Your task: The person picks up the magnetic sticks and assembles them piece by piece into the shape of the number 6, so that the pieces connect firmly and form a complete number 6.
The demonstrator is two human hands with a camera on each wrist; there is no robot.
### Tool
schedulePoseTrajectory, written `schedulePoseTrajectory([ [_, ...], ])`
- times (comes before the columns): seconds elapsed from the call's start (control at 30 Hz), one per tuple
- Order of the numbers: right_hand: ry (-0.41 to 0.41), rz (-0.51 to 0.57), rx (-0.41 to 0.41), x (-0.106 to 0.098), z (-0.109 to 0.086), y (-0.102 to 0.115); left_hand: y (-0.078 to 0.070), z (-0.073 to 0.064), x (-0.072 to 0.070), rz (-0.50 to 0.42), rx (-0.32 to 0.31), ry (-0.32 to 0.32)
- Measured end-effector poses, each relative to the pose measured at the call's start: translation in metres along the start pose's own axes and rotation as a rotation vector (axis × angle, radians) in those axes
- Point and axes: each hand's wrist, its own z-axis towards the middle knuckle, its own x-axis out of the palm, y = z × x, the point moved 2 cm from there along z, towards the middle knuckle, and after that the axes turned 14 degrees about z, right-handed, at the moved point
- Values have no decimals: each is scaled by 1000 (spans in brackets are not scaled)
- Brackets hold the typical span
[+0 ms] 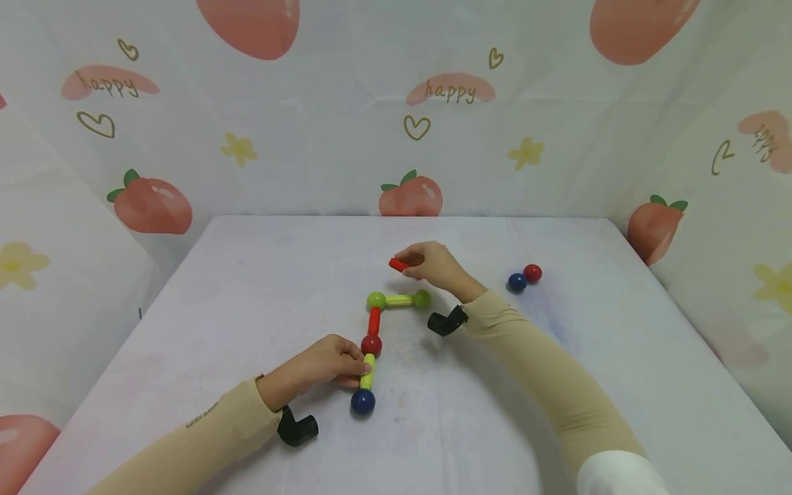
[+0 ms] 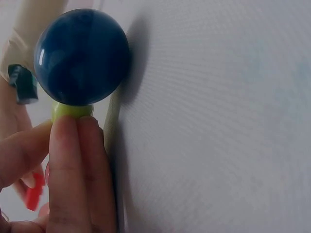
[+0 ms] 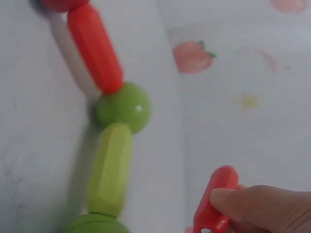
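Observation:
A chain of balls and rods lies on the table: a blue ball [image 1: 363,402], a yellow-green rod [image 1: 368,375], a red ball [image 1: 371,345], a red rod [image 1: 374,321], a green ball [image 1: 376,300], another yellow-green rod [image 1: 399,300] and a second green ball [image 1: 423,298] at the right end. My left hand [image 1: 328,361] pinches the rod between the blue and red balls; the left wrist view shows its fingers just below the blue ball [image 2: 82,57]. Above the table behind the chain, my right hand [image 1: 436,267] pinches a loose red rod [image 3: 216,199] between thumb and fingers, apart from the chain.
To the right of the right hand, a loose blue ball [image 1: 517,282] and a red ball [image 1: 533,273] sit side by side on the white table [image 1: 619,344]. A printed cloth backdrop [image 1: 322,137] rises at the table's far edge and both sides.

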Motion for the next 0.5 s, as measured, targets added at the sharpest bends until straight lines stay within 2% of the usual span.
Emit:
schedulePoseTrajectory([
  [0.3, -43, 74, -143, -16, -27, 21, 1, 0, 0, 4, -5, -9],
  [0.5, -56, 169, -186, -17, -44, 31, 0, -1, 0, 3, 6, -7],
])
